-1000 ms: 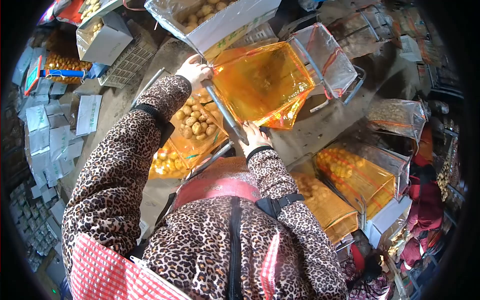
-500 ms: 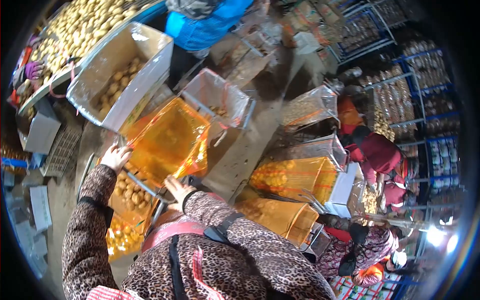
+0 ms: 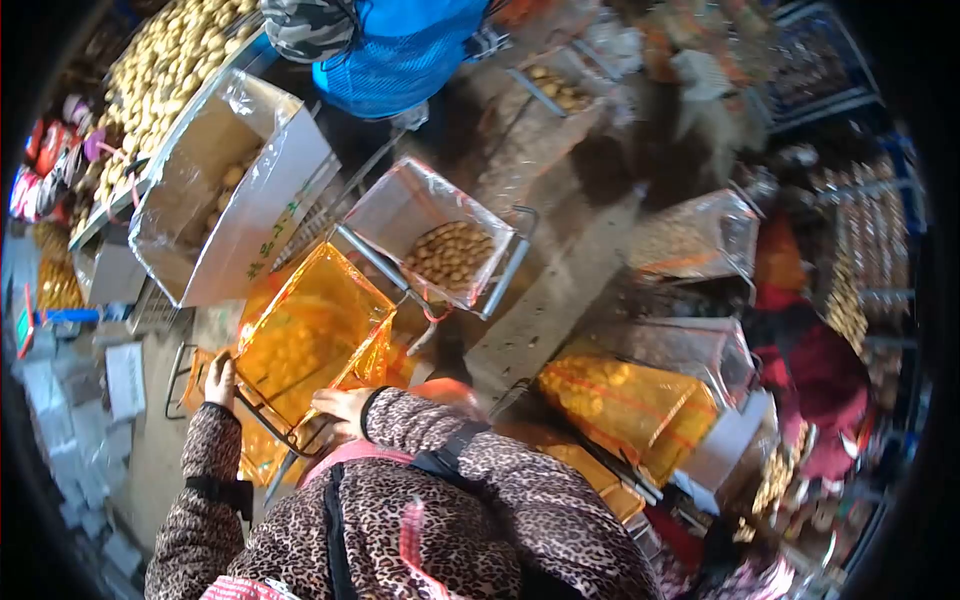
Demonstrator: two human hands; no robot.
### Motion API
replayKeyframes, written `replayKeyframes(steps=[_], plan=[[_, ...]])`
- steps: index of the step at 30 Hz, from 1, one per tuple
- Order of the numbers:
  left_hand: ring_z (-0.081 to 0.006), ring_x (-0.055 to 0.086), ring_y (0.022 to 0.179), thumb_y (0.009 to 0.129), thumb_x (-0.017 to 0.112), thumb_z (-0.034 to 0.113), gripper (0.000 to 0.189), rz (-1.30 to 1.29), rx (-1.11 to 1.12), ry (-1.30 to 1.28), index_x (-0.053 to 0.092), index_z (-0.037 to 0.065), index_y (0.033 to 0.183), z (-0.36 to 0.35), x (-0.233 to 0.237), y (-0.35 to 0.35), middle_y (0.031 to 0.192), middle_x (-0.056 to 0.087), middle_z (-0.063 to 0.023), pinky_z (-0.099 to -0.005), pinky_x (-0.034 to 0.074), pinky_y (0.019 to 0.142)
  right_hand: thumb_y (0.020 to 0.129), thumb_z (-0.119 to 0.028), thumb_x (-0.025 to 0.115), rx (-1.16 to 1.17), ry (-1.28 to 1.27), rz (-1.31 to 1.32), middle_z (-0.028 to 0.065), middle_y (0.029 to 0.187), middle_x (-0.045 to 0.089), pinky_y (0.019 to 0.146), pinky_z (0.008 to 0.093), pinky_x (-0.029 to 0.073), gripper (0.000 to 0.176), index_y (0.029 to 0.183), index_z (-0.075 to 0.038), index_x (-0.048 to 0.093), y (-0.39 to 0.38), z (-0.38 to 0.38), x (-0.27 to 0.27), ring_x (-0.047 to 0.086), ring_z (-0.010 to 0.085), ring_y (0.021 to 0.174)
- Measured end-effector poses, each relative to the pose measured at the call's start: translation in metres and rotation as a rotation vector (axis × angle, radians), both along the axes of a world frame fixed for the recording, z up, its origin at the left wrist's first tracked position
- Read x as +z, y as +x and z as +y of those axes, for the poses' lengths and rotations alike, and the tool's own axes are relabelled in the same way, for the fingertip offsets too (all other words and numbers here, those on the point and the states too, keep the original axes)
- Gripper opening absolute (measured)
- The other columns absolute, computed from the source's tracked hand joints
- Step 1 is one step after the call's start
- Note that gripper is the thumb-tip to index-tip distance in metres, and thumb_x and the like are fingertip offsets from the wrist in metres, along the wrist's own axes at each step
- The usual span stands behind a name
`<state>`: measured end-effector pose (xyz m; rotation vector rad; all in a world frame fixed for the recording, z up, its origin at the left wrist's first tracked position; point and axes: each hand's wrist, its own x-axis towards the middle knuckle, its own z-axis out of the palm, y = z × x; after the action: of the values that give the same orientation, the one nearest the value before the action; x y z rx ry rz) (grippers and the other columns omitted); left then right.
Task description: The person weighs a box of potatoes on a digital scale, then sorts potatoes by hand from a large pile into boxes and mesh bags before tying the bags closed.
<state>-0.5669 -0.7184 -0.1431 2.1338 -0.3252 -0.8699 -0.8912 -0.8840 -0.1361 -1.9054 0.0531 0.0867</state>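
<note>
An orange plastic mesh bag [image 3: 310,330] hangs with its mouth spread wide in front of me, and round potatoes show inside it. My left hand [image 3: 219,382] is closed on the bag's near left edge, beside the metal frame [image 3: 265,415]. At the near right edge, my right hand [image 3: 343,408] has its fingers bent over the rim, partly hidden by the sleeve. Just beyond stands a clear bag [image 3: 400,205] on its own metal frame, with potatoes at its bottom.
A plastic-lined carton [image 3: 265,235] with potatoes stands at the upper left, below a table heaped with potatoes [image 3: 170,65]. A person in blue [image 3: 400,60] is at the top. On the right are filled orange bags [image 3: 630,410], another clear bag [image 3: 700,240] and a person in dark red [image 3: 815,380].
My view has shifted, and the orange bag's mouth now faces me with potatoes visible inside. Both hands have moved lower along its near edge. More potatoes show in the clear bag.
</note>
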Motion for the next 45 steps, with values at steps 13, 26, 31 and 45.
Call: replayKeyframes(steps=[13,26,31,45], plan=[[-0.0154,0.057,0.062,0.092,0.055,0.024,0.024,-0.033,-0.143,1.033,0.061,0.005,0.105,-0.071,0.02,-0.002,0.079,0.061,-0.0065,-0.0315,0.047,0.057,0.086,-0.02,0.053,0.21,0.327,0.187,0.0168,0.123,0.052,0.095,0.043,0.042,0.049,0.133,-0.008,0.044,-0.094,-0.087,-0.036,0.052,0.0347,0.112],[-0.0164,0.056,0.064,0.073,0.077,0.025,0.048,-0.291,0.149,0.39,0.054,0.001,0.107,0.044,-0.101,0.075,0.088,0.062,-0.0109,-0.0317,0.046,0.052,0.088,-0.024,0.053,-0.237,0.076,0.495,0.0189,0.121,0.055,0.095,0.0417,0.042,0.046,0.131,-0.009,0.046,-0.175,-0.088,-0.008,0.053,0.0356,0.11],[-0.0187,0.058,0.081,0.07,0.07,0.009,0.038,-0.457,0.002,0.269,0.054,0.0,0.103,0.028,-0.106,0.097,0.091,0.061,-0.0092,-0.0323,0.051,0.073,0.088,-0.026,0.053,-0.449,-0.041,0.556,0.0222,0.116,0.057,0.091,0.0446,0.045,0.047,0.131,-0.01,0.044,-0.221,-0.084,-0.03,0.057,0.0376,0.104],[-0.028,0.059,0.091,0.068,0.067,0.018,0.053,-0.476,-0.521,0.579,0.05,0.0,0.115,-0.183,-0.013,-0.201,0.1,0.06,-0.0163,-0.0384,0.049,0.08,0.085,-0.03,0.056,-0.902,0.368,0.79,0.0197,0.122,0.056,0.098,0.0409,0.041,0.046,0.127,-0.01,0.051,-0.467,-0.262,-0.145,0.053,0.0335,0.114]])
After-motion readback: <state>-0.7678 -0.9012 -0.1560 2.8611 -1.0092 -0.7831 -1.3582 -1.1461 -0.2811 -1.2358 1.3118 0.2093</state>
